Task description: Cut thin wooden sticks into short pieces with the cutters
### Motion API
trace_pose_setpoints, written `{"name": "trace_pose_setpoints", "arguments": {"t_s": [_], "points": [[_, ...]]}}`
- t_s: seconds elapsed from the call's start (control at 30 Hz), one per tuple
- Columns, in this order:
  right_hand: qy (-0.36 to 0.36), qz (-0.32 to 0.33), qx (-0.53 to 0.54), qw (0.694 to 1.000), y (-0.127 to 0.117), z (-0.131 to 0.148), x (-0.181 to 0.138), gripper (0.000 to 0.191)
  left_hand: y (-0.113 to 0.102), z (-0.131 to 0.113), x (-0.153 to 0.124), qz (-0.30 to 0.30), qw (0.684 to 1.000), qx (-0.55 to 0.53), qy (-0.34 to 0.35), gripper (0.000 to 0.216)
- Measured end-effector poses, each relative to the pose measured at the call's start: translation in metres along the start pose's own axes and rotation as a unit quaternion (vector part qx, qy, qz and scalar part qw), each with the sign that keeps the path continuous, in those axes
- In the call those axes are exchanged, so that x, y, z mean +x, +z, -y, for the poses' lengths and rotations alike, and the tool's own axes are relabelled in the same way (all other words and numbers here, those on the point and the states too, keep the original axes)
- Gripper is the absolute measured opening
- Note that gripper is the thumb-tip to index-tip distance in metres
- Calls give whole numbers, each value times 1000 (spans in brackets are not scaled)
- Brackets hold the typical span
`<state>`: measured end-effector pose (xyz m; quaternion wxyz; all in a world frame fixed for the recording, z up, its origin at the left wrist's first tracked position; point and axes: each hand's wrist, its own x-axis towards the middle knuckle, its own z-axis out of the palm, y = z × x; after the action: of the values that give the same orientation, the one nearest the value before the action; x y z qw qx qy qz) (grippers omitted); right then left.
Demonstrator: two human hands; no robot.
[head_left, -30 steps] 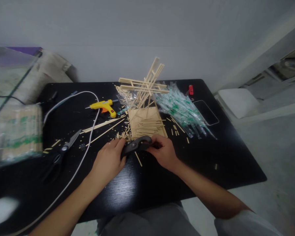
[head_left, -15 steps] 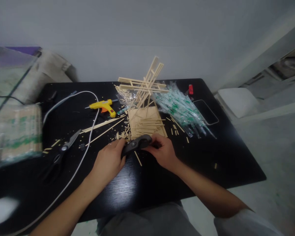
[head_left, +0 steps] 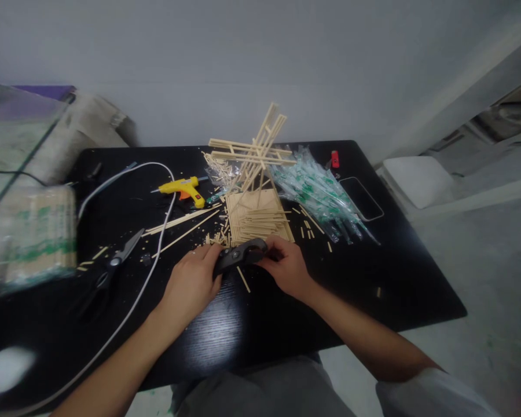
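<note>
Black pruning shears (head_left: 237, 259), with a round pivot and a hooked jaw, lie in the grip of my left hand (head_left: 195, 277), whose fingers are wrapped round the handle. My right hand (head_left: 287, 267) is closed in a pinch at the jaw end; what its fingers hold is hidden. Just beyond both hands, a pile of thin wooden sticks (head_left: 260, 223) lies on a square wooden board (head_left: 252, 200). A windmill-like frame of crossed sticks (head_left: 260, 153) rises behind. One loose stick (head_left: 244, 279) lies on the table below the shears.
Left of the board are a yellow glue gun (head_left: 184, 189), black-handled scissors (head_left: 114, 262) and a white cable (head_left: 150, 267). Green-printed plastic wrappers (head_left: 316, 191), a phone-like dark slab (head_left: 362, 198) and a red object (head_left: 334, 158) lie right. A bundle of packed sticks (head_left: 41, 234) sits far left.
The view has shifted very slightly. Both hands and the shears keep almost the same place and pose.
</note>
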<state>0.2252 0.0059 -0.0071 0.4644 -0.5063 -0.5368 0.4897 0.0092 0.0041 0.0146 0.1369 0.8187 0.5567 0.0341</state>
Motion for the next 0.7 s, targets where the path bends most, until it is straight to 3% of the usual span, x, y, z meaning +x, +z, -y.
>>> {"name": "trace_pose_setpoints", "arguments": {"t_s": [0.17,0.37,0.7], "points": [[2,3,10,1000,1,-3,0,29,0,1,0,33,999,0,-26,19],[-2,0,5,1000,1,0,0,28,1,3,0,-11,1000,-28,-1,30],[-9,9,-11,1000,-1,2,1,32,4,3,0,-36,998,-34,23,38]]}}
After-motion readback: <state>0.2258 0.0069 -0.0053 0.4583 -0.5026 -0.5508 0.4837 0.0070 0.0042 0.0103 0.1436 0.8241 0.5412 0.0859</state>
